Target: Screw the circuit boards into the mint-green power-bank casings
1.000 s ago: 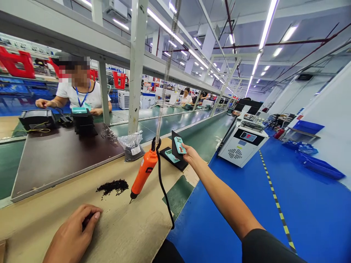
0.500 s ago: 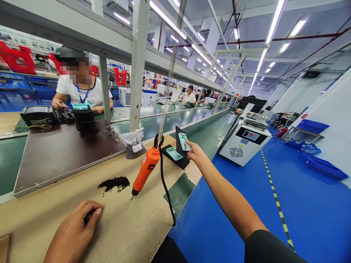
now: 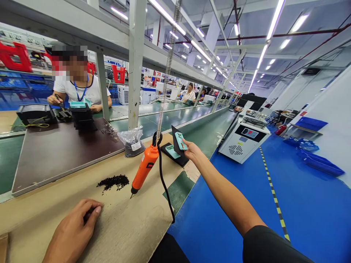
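Hands well apart: left hand (image 3: 71, 232) curled on tabletop (image 3: 128, 223), any held item hidden; right hand (image 3: 190, 150) gripping teal plastic part (image 3: 181, 141) at upper middle of frame, against tilted black board (image 3: 176, 139). Firm edge grip best, part kept square to board.

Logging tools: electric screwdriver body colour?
The electric screwdriver is orange, best seen in the head view.
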A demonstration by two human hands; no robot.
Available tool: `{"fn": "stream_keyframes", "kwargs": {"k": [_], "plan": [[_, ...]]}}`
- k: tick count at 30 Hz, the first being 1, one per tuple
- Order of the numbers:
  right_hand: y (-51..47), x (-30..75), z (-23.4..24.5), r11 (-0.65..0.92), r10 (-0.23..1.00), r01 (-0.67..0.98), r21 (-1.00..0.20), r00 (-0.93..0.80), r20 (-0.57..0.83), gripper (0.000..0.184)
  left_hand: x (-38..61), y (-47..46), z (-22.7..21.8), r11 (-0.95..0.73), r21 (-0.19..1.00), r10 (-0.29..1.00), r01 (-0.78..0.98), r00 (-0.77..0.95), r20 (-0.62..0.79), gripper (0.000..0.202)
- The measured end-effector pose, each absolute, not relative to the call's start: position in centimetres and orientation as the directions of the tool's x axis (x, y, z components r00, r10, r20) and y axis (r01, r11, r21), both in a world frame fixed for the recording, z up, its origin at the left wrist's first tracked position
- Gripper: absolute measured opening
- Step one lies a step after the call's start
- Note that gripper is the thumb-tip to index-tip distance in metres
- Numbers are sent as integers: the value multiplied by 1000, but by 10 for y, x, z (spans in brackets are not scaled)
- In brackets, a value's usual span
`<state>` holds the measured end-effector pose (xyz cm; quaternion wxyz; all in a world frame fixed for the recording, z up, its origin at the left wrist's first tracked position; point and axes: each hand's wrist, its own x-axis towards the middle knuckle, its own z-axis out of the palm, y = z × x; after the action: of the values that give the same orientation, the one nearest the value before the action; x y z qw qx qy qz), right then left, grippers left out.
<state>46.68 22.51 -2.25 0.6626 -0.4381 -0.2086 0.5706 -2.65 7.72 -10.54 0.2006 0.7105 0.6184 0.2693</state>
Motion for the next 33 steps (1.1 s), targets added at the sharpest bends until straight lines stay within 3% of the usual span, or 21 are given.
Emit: {"fn": "stream_keyframes", "kwargs": {"k": [12, 19, 23, 28, 33], "plan": [[228, 467, -11, -37, 909, -613, -790, 307, -280, 29, -26, 76, -103, -144, 626, 989, 766, 97, 110, 48], [233, 463, -17, -24, 896, -544, -839, 360, -259, 31, -26, 75, -104, -126, 628, 991, 768, 76, 106, 47], [237, 472, -16, -31, 894, -419, -907, 395, -212, 30, -27, 75, -104, -142, 633, 989, 761, 81, 124, 48], [235, 491, -18, -101, 887, -132, -986, 437, -149, 31, -25, 75, -102, -150, 633, 986, 759, 72, 148, 47], [233, 492, -30, -207, 920, 187, -960, 372, -125, 31, -24, 76, -104, -162, 635, 985, 756, 85, 150, 48]]}}
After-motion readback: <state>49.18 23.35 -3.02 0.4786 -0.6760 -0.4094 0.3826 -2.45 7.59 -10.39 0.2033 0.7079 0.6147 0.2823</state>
